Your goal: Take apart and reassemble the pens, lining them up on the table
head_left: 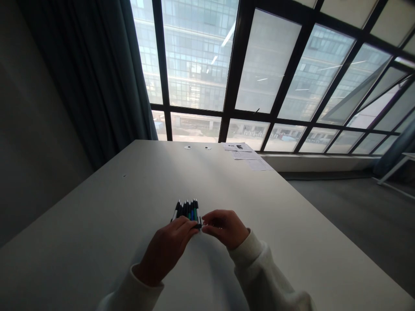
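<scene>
Several pens (187, 209) lie side by side on the white table, with dark grips, silvery tips pointing away from me, and white, green and blue barrels. My left hand (173, 242) is just in front of them, covering their near ends. Its thumb and fingers are closed on a small black pen part (197, 226). Against the end of that part, my right hand (225, 226) has thumb and index finger pinched together. A thin, shiny sliver shows between those fingertips, too small to make out.
The white table (155, 177) stretches to the windows. Printed papers (244, 153) lie at its far right edge, two round white discs (197, 147) at the far edge, and a small dark bit (124, 176) at the left. A dark curtain (106, 77) hangs at left.
</scene>
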A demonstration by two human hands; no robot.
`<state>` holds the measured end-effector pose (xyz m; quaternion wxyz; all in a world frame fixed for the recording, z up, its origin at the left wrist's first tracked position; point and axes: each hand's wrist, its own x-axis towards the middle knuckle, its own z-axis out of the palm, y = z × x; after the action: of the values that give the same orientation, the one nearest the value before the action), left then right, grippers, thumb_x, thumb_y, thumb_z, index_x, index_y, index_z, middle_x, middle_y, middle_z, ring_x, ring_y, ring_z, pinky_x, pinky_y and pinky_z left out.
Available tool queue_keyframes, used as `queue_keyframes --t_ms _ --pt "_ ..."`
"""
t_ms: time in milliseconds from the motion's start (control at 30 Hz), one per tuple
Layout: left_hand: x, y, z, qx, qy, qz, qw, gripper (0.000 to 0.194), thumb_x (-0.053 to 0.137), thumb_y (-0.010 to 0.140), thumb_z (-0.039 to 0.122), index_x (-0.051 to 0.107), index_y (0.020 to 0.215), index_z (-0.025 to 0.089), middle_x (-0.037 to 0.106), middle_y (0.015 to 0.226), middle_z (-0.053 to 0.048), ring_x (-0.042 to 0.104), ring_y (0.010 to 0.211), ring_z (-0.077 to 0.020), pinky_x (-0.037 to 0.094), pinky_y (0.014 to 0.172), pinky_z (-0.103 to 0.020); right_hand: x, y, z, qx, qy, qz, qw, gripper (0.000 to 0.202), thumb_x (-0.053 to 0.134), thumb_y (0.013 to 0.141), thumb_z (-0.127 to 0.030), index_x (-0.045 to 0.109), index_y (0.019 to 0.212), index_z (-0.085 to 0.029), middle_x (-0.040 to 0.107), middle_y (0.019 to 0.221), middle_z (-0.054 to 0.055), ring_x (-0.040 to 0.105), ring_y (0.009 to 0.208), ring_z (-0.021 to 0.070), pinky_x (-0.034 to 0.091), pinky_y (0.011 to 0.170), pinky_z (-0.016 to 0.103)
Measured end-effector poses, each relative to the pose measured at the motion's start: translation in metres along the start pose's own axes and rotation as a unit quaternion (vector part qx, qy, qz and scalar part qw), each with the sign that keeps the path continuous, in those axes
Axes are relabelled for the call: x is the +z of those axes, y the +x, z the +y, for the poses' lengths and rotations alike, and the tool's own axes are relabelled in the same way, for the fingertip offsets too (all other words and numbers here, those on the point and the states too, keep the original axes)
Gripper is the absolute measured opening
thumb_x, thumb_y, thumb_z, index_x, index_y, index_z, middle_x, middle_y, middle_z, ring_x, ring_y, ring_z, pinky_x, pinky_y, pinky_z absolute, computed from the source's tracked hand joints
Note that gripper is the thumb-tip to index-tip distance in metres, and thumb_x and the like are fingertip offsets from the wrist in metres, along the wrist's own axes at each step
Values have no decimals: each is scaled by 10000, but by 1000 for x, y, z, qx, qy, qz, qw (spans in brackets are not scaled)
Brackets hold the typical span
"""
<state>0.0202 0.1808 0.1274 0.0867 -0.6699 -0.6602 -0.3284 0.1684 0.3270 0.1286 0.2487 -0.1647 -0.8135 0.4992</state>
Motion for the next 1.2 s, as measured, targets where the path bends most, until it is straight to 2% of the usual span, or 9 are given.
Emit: queue_keyframes --t_ms 100,200,333,500,700,833,1000,1200 --pt "-1 1 1 6 -1 4 1000 192 470 962 300 623 1025 204 648 875 -18 631 741 -139 495 661 -250 8 -2 -4 7 74 -7 997 204 713 776 -319 726 869 -137 684 671 39 631 600 151 525 589 277" --pt "-1 0 1 11 0 7 1000 191 469 963 297 623 1028 204 647 878 -20 629 747 -138 494 674 -251 9 -1 -3 15 102 -9 995 210 685 799 -338 715 812 -131 656 617 27 604 544 133 520 557 268" --pt "-1 -1 0 8 14 16 1000 200 470 961 305 633 1012 201 652 868 -28 627 740 -139 489 667 -245 4 1 -1 18 99 -3 995 208 672 808 -348 694 794 -142 638 602 16 587 536 125 510 549 259" --pt "0 0 1 3 31 18 999 223 477 953 288 624 1105 217 651 889 -30 628 759 -137 483 669 -233 -1 1 0 15 105 16 994 197 664 816 -344 667 805 -147 607 599 -1 559 526 113 487 533 250" --pt "0 0 1 0 53 21 998 253 474 949 327 635 1119 230 632 843 -16 610 695 -119 450 607 -209 -2 0 -1 11 89 6 996 207 643 832 -354 659 811 -148 606 614 1 559 537 115 491 542 255" --pt "-1 0 1 -6 63 25 998 239 486 946 372 644 1058 231 625 829 -4 603 668 -113 417 579 -214 -1 -1 -3 2 61 5 998 204 612 856 -350 647 822 -152 614 631 4 561 544 115 494 547 253" --pt "-2 2 3 -2 77 15 997 180 468 949 300 624 930 212 614 807 -3 596 664 -121 399 581 -230 2 -2 -4 -15 34 -9 999 181 579 877 -325 636 828 -160 611 643 0 561 530 108 496 535 243" --pt "-1 2 3 -13 85 -3 996 149 444 929 231 588 900 203 598 774 5 569 606 -119 370 550 -240 2 -2 -4 -20 23 -7 1000 198 584 878 -344 639 838 -157 625 650 9 582 547 118 515 551 257"
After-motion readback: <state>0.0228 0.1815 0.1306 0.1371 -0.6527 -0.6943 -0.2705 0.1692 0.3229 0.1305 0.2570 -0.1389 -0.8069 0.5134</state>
